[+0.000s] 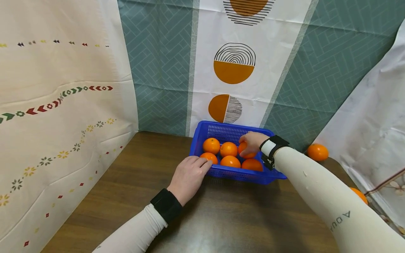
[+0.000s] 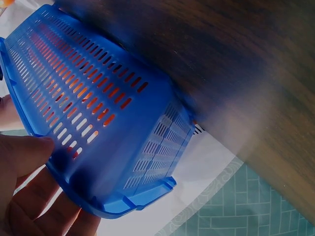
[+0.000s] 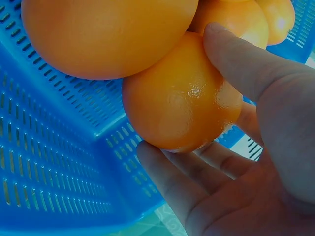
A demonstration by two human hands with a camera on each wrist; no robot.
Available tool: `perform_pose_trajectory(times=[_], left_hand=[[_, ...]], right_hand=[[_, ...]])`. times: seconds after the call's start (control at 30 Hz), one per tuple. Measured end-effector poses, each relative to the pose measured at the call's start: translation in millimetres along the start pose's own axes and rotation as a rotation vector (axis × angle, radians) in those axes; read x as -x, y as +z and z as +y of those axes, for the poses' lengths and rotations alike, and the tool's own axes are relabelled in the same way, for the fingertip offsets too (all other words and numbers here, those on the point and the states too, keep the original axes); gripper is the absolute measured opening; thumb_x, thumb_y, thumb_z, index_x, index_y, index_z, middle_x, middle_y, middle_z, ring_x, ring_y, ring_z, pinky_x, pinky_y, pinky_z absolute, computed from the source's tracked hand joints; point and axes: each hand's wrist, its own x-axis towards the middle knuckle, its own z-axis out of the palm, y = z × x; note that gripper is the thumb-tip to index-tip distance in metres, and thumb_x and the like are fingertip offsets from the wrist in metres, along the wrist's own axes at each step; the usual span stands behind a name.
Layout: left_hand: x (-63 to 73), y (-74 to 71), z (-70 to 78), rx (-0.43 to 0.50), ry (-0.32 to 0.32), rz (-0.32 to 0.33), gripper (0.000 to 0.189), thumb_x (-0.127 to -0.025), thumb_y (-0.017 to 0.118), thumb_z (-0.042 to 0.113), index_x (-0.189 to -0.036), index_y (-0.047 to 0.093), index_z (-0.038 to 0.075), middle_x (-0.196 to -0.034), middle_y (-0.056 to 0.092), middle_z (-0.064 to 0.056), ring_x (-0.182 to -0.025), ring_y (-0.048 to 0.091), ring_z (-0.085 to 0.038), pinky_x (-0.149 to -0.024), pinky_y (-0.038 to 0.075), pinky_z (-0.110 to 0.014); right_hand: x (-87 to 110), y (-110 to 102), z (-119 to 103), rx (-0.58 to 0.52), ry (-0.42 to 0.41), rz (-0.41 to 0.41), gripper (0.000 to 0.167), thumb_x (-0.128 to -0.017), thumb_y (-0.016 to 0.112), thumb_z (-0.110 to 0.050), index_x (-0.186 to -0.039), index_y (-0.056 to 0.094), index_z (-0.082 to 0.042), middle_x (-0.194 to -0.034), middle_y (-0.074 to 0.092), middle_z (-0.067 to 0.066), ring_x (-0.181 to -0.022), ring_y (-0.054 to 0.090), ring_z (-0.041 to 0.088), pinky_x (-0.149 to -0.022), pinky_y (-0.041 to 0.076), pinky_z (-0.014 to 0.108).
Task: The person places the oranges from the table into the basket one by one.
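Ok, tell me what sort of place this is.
Probably an improvised indoor workspace: a wood-grain table, patterned cloths hung behind and beside it, and a blue basket holding oranges.

The left forearm extends from 7 o'clock in the head view, the left hand gripping; the right forearm stretches from 4 o'clock toward 10, the right hand curved in a grasp.

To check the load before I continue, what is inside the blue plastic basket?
Six round orange fruits show inside the blue plastic basket, in two rows of three; the right hand grips the back-right one. Whatever lies beneath them is covered and cannot be seen.
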Motion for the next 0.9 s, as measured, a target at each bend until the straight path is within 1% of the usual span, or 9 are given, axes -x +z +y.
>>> perform_pose_trajectory(times=[0.23, 0.37, 0.57, 0.8, 0.9], left_hand=[[0.3, 0.6, -0.1, 0.007, 0.0, 0.004, 0.03, -0.098, 0.085, 0.01, -0.128, 0.079, 0.009, -0.119, 0.08, -0.007, -0.105, 0.074, -0.025, -0.105, 0.06, -0.043], [-0.2, 1.1, -0.3, 0.008, 0.002, 0.01, 0.029, -0.098, 0.085, 0.009, -0.127, 0.079, 0.008, -0.119, 0.08, -0.007, -0.105, 0.074, -0.026, -0.105, 0.06, -0.043], [-0.6, 0.8, -0.8, 0.005, 0.002, 0.009, 0.03, -0.098, 0.085, 0.009, -0.127, 0.079, 0.009, -0.118, 0.08, -0.007, -0.105, 0.074, -0.025, -0.105, 0.06, -0.042], [-0.2, -0.2, 0.0, -0.002, 0.001, 0.005, 0.028, -0.099, 0.084, 0.008, -0.126, 0.079, 0.01, -0.118, 0.079, -0.006, -0.105, 0.073, -0.025, -0.105, 0.06, -0.042], [0.0, -0.3, 0.2, -0.003, 0.001, 0.008, 0.028, -0.099, 0.084, 0.008, -0.126, 0.079, 0.01, -0.117, 0.079, -0.005, -0.105, 0.073, -0.024, -0.105, 0.06, -0.042]], right_hand=[[1.7, 1.3, -0.1, -0.01, -0.016, -0.012, 0.062, -0.1, 0.082, -0.034, -0.148, 0.065, 0.001, -0.144, 0.066, 0.027, -0.135, 0.059, 0.045, -0.113, 0.051, 0.058], [3.4, 1.8, -1.1, -0.023, -0.023, -0.009, 0.063, -0.1, 0.082, -0.032, -0.148, 0.065, 0.002, -0.144, 0.067, 0.027, -0.134, 0.059, 0.046, -0.114, 0.05, 0.058], [-1.2, 4.8, 2.7, -0.031, -0.039, -0.018, 0.062, -0.099, 0.083, -0.032, -0.147, 0.065, 0.003, -0.141, 0.068, 0.027, -0.128, 0.062, 0.044, -0.112, 0.052, 0.058], [-5.7, 10.2, 6.6, -0.053, -0.063, -0.038, 0.061, -0.099, 0.082, -0.03, -0.146, 0.065, 0.005, -0.14, 0.069, 0.026, -0.127, 0.065, 0.042, -0.113, 0.052, 0.057], [-6.2, 11.0, 5.4, -0.066, -0.073, -0.044, 0.06, -0.098, 0.083, -0.028, -0.145, 0.066, 0.006, -0.137, 0.071, 0.025, -0.121, 0.066, 0.039, -0.111, 0.054, 0.055]])
